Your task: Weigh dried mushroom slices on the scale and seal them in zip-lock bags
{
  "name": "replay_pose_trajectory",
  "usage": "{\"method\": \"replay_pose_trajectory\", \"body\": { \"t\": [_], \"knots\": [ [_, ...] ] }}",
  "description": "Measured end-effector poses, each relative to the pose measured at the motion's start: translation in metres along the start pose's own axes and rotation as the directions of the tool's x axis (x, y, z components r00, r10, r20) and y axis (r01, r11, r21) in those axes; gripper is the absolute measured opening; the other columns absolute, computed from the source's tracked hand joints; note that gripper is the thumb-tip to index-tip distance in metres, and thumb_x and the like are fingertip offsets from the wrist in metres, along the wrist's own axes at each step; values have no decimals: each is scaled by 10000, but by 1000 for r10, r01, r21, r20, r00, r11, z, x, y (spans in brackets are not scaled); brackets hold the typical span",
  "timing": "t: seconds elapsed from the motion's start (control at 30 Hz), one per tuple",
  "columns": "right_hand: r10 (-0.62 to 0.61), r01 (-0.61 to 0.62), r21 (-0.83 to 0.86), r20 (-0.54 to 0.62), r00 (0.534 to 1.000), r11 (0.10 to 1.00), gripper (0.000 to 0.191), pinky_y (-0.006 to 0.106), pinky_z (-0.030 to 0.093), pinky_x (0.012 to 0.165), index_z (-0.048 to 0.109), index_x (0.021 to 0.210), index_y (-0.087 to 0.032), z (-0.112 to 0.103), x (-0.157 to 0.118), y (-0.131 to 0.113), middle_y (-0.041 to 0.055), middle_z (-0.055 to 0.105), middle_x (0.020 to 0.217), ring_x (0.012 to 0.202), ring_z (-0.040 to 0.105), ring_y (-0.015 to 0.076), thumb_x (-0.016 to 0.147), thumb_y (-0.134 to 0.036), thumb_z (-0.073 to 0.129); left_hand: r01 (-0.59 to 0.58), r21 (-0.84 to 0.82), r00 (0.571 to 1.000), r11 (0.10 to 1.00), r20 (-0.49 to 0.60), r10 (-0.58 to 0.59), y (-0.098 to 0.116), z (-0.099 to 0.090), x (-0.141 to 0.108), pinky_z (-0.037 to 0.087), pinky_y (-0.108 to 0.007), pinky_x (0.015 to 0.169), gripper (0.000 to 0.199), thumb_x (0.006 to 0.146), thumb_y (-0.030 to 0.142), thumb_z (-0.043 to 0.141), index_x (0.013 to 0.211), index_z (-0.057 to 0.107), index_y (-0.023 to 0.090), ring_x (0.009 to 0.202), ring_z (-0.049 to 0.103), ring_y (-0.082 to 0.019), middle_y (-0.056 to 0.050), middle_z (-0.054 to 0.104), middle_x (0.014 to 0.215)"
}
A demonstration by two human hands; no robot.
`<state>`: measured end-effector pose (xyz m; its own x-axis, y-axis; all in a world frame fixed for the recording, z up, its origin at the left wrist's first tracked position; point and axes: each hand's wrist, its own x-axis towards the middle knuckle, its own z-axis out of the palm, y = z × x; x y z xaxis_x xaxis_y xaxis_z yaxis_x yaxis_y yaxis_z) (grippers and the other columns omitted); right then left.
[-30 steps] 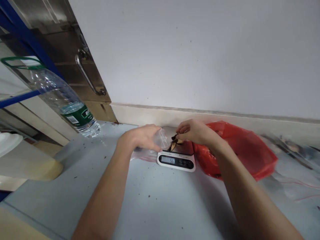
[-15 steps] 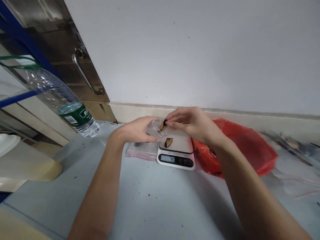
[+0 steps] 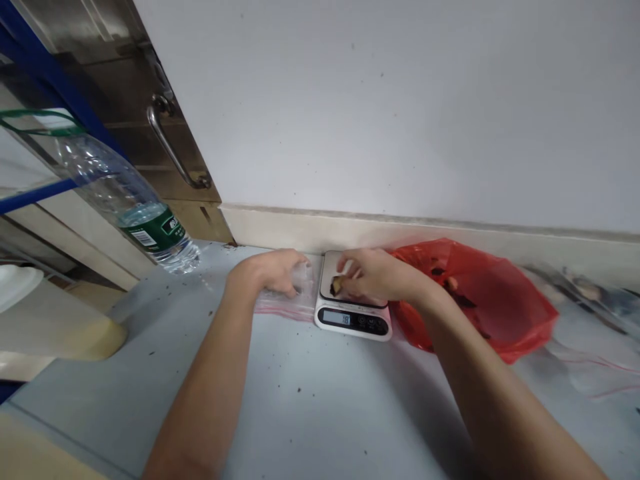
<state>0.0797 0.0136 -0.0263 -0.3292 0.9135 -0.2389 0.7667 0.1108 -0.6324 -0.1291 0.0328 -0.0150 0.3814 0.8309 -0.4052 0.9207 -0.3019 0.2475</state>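
My left hand (image 3: 273, 272) curves its thumb and fingers round a clear plastic piece (image 3: 304, 275), low beside the scale; whether this is a bag or a box I cannot tell. Under it lies a clear zip bag (image 3: 285, 311) with a red seal line. Over the plate of the white digital scale (image 3: 354, 325) is my right hand (image 3: 375, 273), slightly blurred, with its fingers apart. A dark-edged, yellowish dried slice (image 3: 336, 286) rests on the plate by the right thumb. Contact between thumb and slice is unclear.
Right of the scale sits an open red plastic bag (image 3: 515, 300) with dark pieces inside. More clear bags (image 3: 595, 360) lie farther right. A big water bottle (image 3: 145, 220) and a whitish jug (image 3: 55, 320) are at the left. A wall (image 3: 400, 120) rises behind.
My left hand has lowered the clear plastic away from the scale. My right hand, which pinched another slice at its mouth, has moved down to the plate without that slice visible. The display reading changed.
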Motion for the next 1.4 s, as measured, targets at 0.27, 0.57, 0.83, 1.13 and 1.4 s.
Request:
{"method": "replay_pose_trajectory", "body": {
  "t": [0.27, 0.57, 0.83, 1.13, 1.4],
  "knots": [
    [-257, 285, 137, -190, 947, 949, 306, 381, 546, 955, 669, 1060, -217, -5, 1, 6, 79, 788, 1101, 1055, 735, 214, 845, -29, 558, -142, -121, 988, 982, -85, 132, -7, -8, -8, 521, -326, 925, 632, 731, 306, 672, 1359, 613, 267, 1155, 674, -283, -81, 687, 1345],
    [-559, 649, 174, -375, 739, 741, 212, 395, 528, 976, 708, 755, -230, -26, -31, -1, 89, 687, 1227, 1239, 617, 261, 851, -415, 745, -448, -396, 882, 801, -341, 325, 3, -24, -39, 475, -381, 1067, 851, 849, 456, 664, 1606, 329, 260, 1392, 528, -316, -120, 528, 1550],
    [-444, 540, 26, -537, 717, 841, 524, 297, 462, 613, 624, 631, -207, -30, -44, -2, 67, 657, 959, 642, 479, 120, 773, -699, 735, -544, -388, 826, 744, -403, 393, 21, -23, -32, 547, -371, 992, 317, 847, 446, 696, 1080, 696, 230, 1138, 688, -236, -67, 731, 1184],
    [-362, 482, 137, -494, 791, 866, 292, 341, 564, 753, 664, 691, -220, -49, -62, 14, 69, 742, 908, 842, 684, 216, 787, -483, 747, -562, -373, 699, 738, -692, 183, 36, -24, -32, 584, -284, 793, 311, 787, 398, 788, 1015, 747, 191, 815, 728, -194, -21, 745, 784],
    [-346, 417, 16, -531, 773, 909, 154, 328, 529, 694, 711, 886, -233, -54, -65, 17, -13, 647, 674, 647, 609, 164, 775, -340, 701, -521, -405, 736, 752, -659, 155, 41, -24, -29, 594, -319, 839, 195, 798, 362, 784, 816, 763, 168, 824, 731, -202, -43, 770, 800]
  ]
}}
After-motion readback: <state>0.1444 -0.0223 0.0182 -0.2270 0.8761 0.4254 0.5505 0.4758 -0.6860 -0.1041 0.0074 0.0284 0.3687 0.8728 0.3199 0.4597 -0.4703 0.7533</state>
